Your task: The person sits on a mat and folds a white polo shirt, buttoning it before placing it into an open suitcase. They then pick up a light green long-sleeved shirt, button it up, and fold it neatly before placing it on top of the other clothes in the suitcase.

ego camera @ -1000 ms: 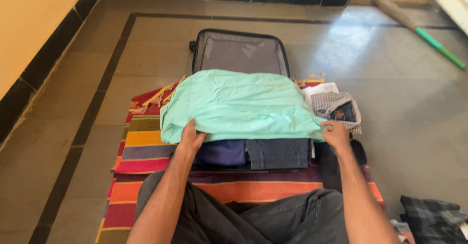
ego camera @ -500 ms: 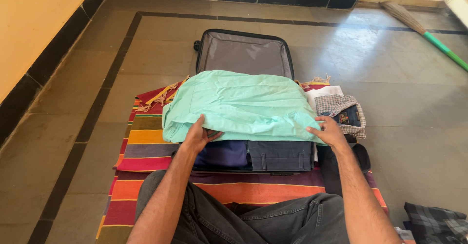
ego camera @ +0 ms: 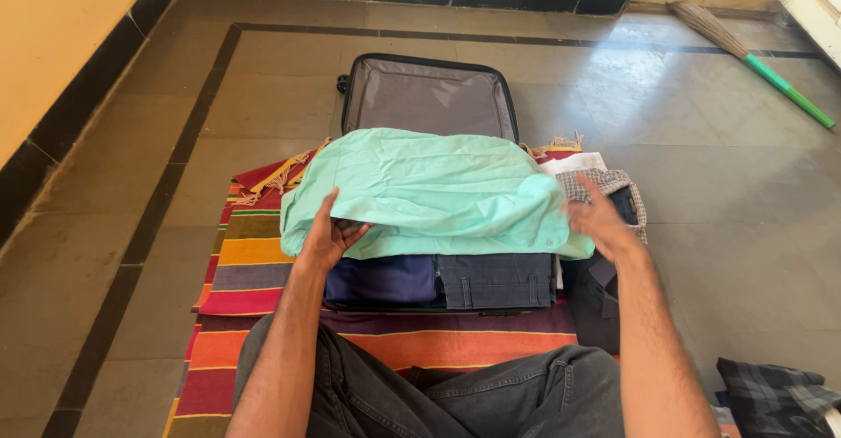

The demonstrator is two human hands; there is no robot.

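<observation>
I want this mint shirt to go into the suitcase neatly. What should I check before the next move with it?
1. Left hand grips the mint shirt at its near left edge: ok.
2. Right hand holds the right edge: cannot tell; the fingers look spread beside it.
3. Shirt lies smooth: not ok, it is creased and bunched.
4. Shirt sits within the suitcase: not ok, it overhangs both sides.
5. Folded dark clothes underneath lie flat: ok.
6. Checked shirt on the right stays apart: cannot tell.

Mint-green shirt [ego camera: 429, 194]; navy [ego camera: 383, 279] and grey trousers [ego camera: 496, 279]; multicoloured striped mat [ego camera: 245, 267]; checked shirt [ego camera: 604, 184]; green-handled broom [ego camera: 753, 60]; black suitcase [ego camera: 427, 96].
</observation>
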